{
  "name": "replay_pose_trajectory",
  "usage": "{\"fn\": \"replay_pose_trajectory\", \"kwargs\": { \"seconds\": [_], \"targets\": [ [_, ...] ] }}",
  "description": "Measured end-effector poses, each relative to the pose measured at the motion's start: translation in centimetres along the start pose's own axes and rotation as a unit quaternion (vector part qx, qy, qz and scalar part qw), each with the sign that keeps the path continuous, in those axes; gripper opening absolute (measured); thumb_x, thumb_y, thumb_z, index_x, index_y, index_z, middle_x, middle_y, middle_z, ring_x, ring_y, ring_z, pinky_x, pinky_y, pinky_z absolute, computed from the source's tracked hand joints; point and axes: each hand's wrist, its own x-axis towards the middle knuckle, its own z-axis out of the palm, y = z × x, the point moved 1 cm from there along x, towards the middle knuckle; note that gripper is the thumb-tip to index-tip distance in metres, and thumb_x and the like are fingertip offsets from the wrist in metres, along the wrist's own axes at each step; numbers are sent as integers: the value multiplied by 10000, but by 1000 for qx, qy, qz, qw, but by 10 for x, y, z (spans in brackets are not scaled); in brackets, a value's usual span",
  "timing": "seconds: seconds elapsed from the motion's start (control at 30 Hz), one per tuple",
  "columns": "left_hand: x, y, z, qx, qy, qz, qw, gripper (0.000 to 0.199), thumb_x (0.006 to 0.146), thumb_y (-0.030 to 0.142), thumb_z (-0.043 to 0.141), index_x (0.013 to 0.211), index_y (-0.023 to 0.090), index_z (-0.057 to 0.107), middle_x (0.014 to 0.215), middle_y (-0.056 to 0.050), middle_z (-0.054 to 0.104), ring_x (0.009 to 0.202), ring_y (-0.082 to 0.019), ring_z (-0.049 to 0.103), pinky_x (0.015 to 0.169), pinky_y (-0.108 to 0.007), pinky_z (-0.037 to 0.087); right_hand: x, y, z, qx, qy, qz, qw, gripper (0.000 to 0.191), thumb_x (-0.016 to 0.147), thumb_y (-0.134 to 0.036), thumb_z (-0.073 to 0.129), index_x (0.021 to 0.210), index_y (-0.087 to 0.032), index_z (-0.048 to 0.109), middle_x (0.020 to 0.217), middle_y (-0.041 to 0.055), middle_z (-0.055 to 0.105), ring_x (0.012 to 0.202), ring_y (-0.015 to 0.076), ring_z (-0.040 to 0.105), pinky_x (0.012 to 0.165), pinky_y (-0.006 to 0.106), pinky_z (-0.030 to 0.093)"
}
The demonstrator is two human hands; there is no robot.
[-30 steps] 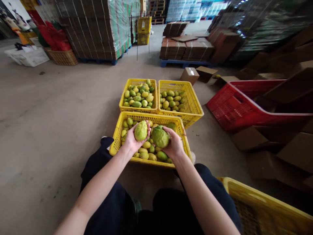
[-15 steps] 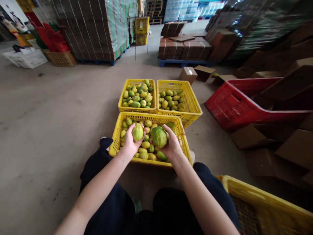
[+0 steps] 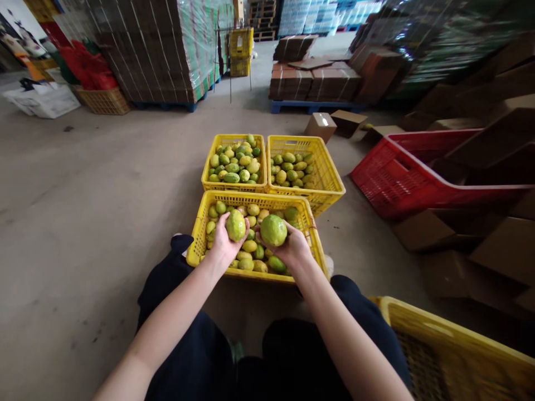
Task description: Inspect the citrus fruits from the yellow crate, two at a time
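My left hand (image 3: pixel 222 244) holds a yellow-green fruit (image 3: pixel 236 225) above the near yellow crate (image 3: pixel 196 250). My right hand (image 3: pixel 292 248) holds a larger green fruit (image 3: pixel 273 230) beside it. Both fruits hover over the crate's pile of several green and yellow fruits. Behind it stand two more yellow crates, the left one (image 3: pixel 207 177) heaped with fruit, the right one (image 3: pixel 330 178) partly filled.
A red crate (image 3: pixel 388 178) and loose cardboard boxes (image 3: pixel 422 234) lie at the right. Another yellow crate (image 3: pixel 451 351) sits at my near right. Pallets of wrapped cartons (image 3: pixel 167 50) and flat cardboard stacks (image 3: pixel 313 83) stand at the back. Bare concrete floor (image 3: pixel 83 195) spreads to the left.
Both hands have turned the fruits slightly and lowered them a little over the near crate. The view has shifted slightly.
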Motion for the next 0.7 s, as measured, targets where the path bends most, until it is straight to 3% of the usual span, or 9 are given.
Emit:
{"fn": "replay_pose_trajectory", "kwargs": {
  "seconds": [0.17,0.33,0.53,0.7],
  "targets": [
    [-4,2,1,25,12,35,999,87,789,190,661,869,172,630,816,0,679,619,-97,635,569,-198,560,-5,-2,1,-26,-16,-34,999,159,867,-248,499,805,-180,628,657,31,720,543,179,650,605,348,592],
    [-2,2,-2,28,-48,-28,998,201,897,275,512,926,123,639,738,-45,653,610,-130,641,553,-234,564,-6,-3,-1,-17,-29,-16,999,138,828,-231,519,773,-174,634,630,57,711,603,216,678,621,372,593],
    [-4,2,-2,0,-85,-67,994,242,921,237,431,956,121,641,823,-67,676,671,-136,668,580,-228,569,-8,-3,-1,-13,-65,7,998,276,890,-287,427,891,-152,668,697,90,732,695,243,705,669,408,596],
    [-7,2,1,23,-37,-19,999,171,869,219,510,928,133,646,782,-36,678,624,-139,657,568,-248,572,-17,-4,3,-49,-96,-39,993,259,863,-356,520,911,-152,673,651,56,712,682,236,703,585,344,588]
  ]
}}
